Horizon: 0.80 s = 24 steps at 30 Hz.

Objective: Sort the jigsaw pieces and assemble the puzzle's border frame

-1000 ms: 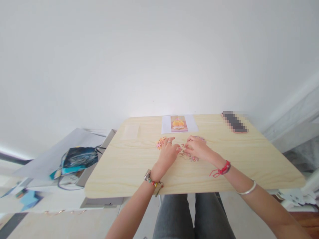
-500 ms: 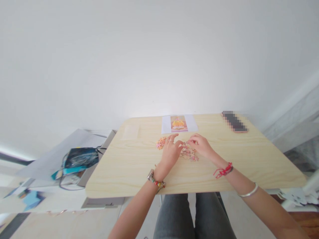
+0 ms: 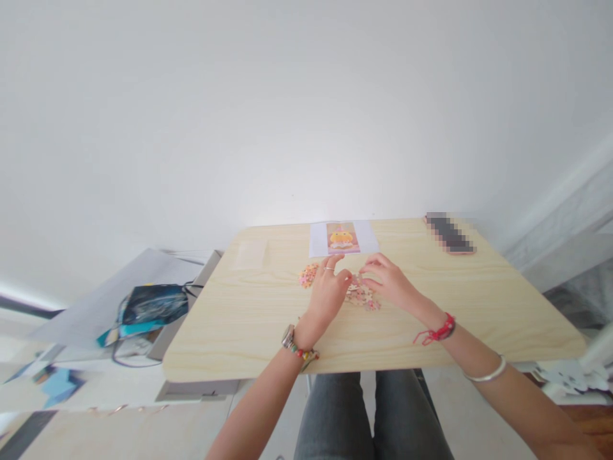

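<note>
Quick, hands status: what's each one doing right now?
Left hand: fingers spread, resting on the puzzle pieces; grip cannot be told.
Right hand: fingertips on the same pieces; grip cannot be told.

Both forearms come up from the bottom of the frame and meet just below the centre. The left hand (image 3: 329, 287) lies palm down with its fingers spread and stretched forward. The right hand (image 3: 390, 283) is also palm down, its fingers bent and pointing left toward the other hand. The two hands are close, almost touching.

single head view, angled down over table (image 3: 239, 332)
</note>
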{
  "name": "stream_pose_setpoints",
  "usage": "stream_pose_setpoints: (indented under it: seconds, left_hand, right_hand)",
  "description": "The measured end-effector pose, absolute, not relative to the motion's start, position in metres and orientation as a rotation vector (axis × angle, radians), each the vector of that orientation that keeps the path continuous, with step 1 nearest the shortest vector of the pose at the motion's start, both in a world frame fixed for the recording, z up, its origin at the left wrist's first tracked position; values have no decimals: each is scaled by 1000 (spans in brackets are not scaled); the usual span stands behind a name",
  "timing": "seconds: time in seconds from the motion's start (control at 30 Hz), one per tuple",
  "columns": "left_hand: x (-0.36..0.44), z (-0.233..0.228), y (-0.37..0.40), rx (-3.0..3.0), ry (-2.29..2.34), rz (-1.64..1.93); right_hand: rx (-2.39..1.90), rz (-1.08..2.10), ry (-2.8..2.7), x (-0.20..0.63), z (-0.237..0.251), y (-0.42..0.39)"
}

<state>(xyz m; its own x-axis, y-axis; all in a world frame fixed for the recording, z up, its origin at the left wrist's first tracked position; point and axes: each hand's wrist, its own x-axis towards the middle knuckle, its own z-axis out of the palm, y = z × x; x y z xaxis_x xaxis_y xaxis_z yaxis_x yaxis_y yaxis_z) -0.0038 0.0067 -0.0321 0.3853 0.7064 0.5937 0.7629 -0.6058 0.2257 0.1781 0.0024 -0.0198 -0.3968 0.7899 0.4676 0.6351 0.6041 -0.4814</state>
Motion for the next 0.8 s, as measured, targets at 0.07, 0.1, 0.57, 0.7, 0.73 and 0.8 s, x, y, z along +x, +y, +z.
stream_pose_setpoints:
  seconds: [0.07, 0.1, 0.57, 0.7, 0.73, 0.8]
  left_hand:
    - [-2, -31, 6, -2553, -1363, -1001]
    - [0, -30, 7, -2561, -1366, -987]
    - [70, -35, 42, -2757, -1355, -607]
    - [63, -34, 40, -2761, -1398, -608]
    - [57, -33, 40, -2753, -1425, -627]
    - [41, -30, 39, -2725, -1473, -673]
  right_hand:
    - [-1106, 249, -2193, 180, -19, 2]
    - [-1101, 234, -2201, 182, -21, 2]
    - [-1374, 117, -2198, 247, -52, 24]
    - [-1405, 115, -2191, 256, -60, 24]
    - [-1405, 118, -2189, 257, -61, 24]
    - [-1404, 125, -2180, 258, -60, 23]
